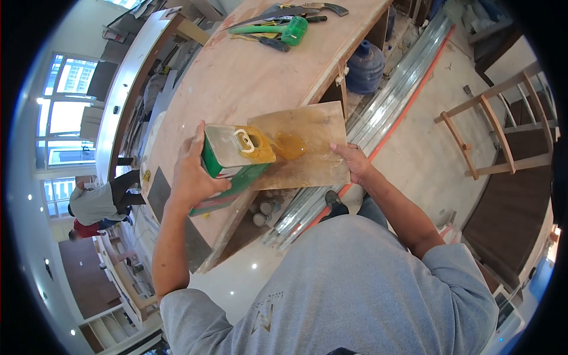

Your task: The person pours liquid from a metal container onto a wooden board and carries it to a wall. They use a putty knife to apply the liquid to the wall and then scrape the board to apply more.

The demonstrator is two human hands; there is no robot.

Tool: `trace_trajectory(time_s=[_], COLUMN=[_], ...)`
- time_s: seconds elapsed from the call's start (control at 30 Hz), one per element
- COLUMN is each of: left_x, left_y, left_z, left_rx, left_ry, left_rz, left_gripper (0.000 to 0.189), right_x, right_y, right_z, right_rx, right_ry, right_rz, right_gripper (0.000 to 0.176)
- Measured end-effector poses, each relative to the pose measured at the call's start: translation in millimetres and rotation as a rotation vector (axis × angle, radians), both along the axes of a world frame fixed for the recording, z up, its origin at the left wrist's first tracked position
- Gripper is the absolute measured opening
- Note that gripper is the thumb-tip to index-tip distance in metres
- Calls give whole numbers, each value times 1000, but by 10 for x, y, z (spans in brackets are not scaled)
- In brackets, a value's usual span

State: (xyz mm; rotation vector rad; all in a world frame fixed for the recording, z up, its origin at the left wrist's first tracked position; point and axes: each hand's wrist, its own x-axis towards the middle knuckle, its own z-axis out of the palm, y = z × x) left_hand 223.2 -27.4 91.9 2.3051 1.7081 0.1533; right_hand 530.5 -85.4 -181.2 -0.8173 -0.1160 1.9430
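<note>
My left hand (pixel 198 171) is wrapped round a green rectangular metal can (pixel 236 177), tipped toward the right. Its metal top carries a white pull handle (pixel 243 141), and amber residue coats the spout side. Beside the spout, a pool of amber, glue-like liquid (pixel 289 146) lies on a thin, stained wooden board (pixel 322 127). My right hand (pixel 352 161) grips that board by its right edge, thumb on top. The board is held by the edge of the workbench (pixel 248 77).
On the bench's far end lie a green mallet (pixel 284 29), a handsaw (pixel 278 13) and other tools. Below it stand a blue water jug (pixel 364 68) and long metal channels (pixel 396 89). A wooden frame (pixel 497 127) is at right; a person (pixel 97 204) stands at left.
</note>
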Motion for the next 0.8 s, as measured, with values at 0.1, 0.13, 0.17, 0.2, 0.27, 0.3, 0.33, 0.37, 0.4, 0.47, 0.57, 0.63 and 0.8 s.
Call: trace_trajectory(time_s=[0.1,0.13,0.17,0.2,0.27,0.3,0.33,0.37,0.4,0.47,0.57,0.63,0.8], left_x=[36,45,49,51,55,61,70,74,72,64,41,21,-17], left_y=[-3,-2,1,6,13,17,20,23,26,30,45,51,54], left_z=[-10,-14,-14,-14,-17,-7,5,14,15,2,-8,-26,-43], left_rx=[1,1,2,2,3,-3,-10,-16,-11,-2,5,19,21], left_ry=[15,18,20,27,39,40,41,42,44,45,19,7,-81], left_rz=[-2,-7,-13,-13,-15,-15,-15,-16,-16,-17,-29,-26,-19], left_gripper=[135,135,135,135,135,133,131,129,128,128,128,131,128], right_x=[-8,-6,-7,-10,-16,-20,-24,-28,-31,-31,-25,-26,-17], right_y=[-18,-22,-23,-20,-14,-11,-8,-5,0,9,23,35,53], right_z=[-32,-32,-34,-43,-71,-83,-98,-108,-116,-127,-42,-60,-82], right_rx=[-17,-18,-18,-17,-14,-11,-8,-4,-8,-16,-9,-18,-34], right_ry=[17,24,31,34,38,36,34,32,32,32,33,21,18], right_rz=[-3,-1,2,0,-3,-8,-13,-17,-18,-18,-19,-23,-22], right_gripper=[42,42,42,42,42,43,43,43,43,44,43,42,41])
